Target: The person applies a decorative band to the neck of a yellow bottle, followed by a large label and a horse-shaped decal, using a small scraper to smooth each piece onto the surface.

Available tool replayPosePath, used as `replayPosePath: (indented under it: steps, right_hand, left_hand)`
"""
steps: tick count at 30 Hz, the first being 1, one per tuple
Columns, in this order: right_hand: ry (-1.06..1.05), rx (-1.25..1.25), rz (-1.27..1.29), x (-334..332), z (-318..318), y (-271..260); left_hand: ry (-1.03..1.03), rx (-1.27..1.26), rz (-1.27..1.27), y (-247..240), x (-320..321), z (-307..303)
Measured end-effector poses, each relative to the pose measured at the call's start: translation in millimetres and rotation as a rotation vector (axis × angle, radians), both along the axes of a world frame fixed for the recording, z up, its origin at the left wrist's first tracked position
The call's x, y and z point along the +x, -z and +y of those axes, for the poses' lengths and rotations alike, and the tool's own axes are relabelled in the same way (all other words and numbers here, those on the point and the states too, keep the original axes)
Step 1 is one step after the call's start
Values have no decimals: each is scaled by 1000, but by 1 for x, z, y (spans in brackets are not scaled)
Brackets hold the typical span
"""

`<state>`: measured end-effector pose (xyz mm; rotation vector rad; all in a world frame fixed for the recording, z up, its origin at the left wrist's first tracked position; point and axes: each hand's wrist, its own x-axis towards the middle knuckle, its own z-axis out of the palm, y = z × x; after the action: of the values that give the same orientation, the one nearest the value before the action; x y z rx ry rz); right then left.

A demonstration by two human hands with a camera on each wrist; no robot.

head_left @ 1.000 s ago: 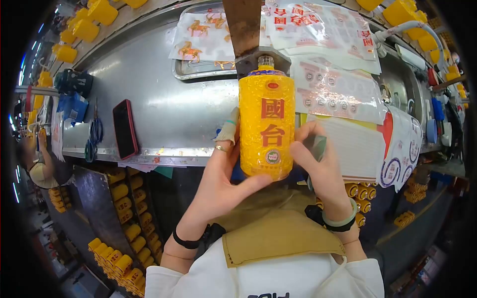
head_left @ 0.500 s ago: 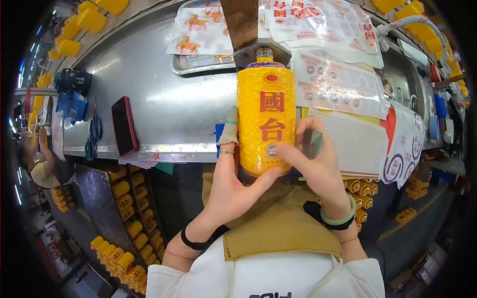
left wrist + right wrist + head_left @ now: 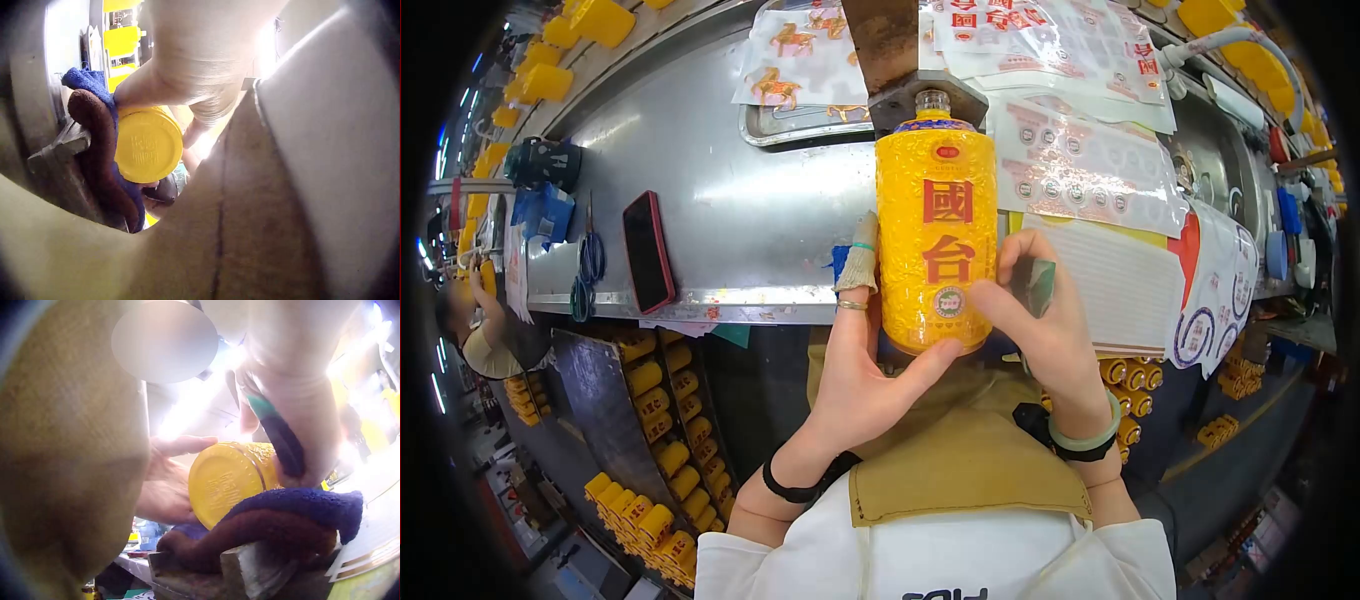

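A yellow embossed bottle (image 3: 935,215) with red characters lies on its side, clear neck facing away. My left hand (image 3: 862,380) holds its left side, thumb along the base edge; a worn fabric sleeve (image 3: 859,270) covers one finger. On the other side, my right hand (image 3: 1055,335) has its thumb at the right edge of a round seal label (image 3: 948,302) near the base. A flat dark green piece (image 3: 1037,287) is held within the right hand's curled fingers. Both wrist views show the bottle's base (image 3: 150,145) against a blue and brown towel (image 3: 284,509) over a metal support.
Past the bottle's neck stands a metal bracket (image 3: 930,100). Sheets of labels (image 3: 1090,165) lie to the right, above a white paper stack (image 3: 1100,285). Left on the metal bench are a phone (image 3: 647,252), blue-handled scissors (image 3: 588,265) and a tray (image 3: 790,132) with gold horse decals.
The right thumb moves in onto the round seal, then back to its right edge. The left thumb shifts right along the base. The bottle sits slightly higher in the head view.
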<state>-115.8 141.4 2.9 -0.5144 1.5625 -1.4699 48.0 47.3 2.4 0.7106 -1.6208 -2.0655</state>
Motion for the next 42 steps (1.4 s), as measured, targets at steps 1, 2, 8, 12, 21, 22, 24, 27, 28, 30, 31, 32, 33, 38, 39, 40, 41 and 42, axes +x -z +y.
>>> replayPosePath:
  steps: [1,2,8,12,21,22,24,27,28,30,31,32,33,38,39,40,41,42]
  right_hand:
    - [-1,-10,1,0,1,2]
    - [-2,-10,1,0,1,2]
    - [-31,48,-16,1,1,0]
    - [-13,16,-7,1,1,0]
    - [-11,-2,20,2,0,1]
    - [-9,-2,19,2,0,1]
    - [-5,-10,2,3,0,2]
    - [-5,-12,-11,3,0,2]
    - [-9,-6,-8,3,0,1]
    - [-15,-8,-12,2,1,2]
    - [-20,-10,-15,2,1,3]
    - [-20,-10,-16,2,1,2]
    - [-17,-7,-16,2,1,2]
    - [-61,11,7,-3,0,-12]
    - [-45,20,-45,-8,-2,-25]
    - [-29,28,-98,-12,-4,-33]
    - [-51,37,-1,-18,-2,-35]
    - [-49,38,-1,-19,-3,-33]
  left_hand:
    - [0,0,0,0,0,0]
    - [4,1,-12,0,1,0]
    - [-1,18,-6,0,0,1]
    - [5,8,0,0,0,1]
    - [-6,37,-4,-1,-1,2]
    - [-5,38,-3,-1,-1,2]
    - [-10,35,-10,0,0,2]
    - [-11,35,-13,-2,-1,2]
    - [-12,35,-13,-1,-1,1]
    - [0,22,-16,-1,0,1]
    - [0,22,-16,0,0,1]
    - [2,20,-16,1,1,2]
    - [3,18,-16,1,1,2]
    - [-4,-16,-8,2,0,2]
    - [-6,-37,-5,3,0,2]
    - [-6,-36,-6,3,0,2]
    - [-5,-57,-12,3,-1,2]
    - [-3,-76,-18,3,-1,3]
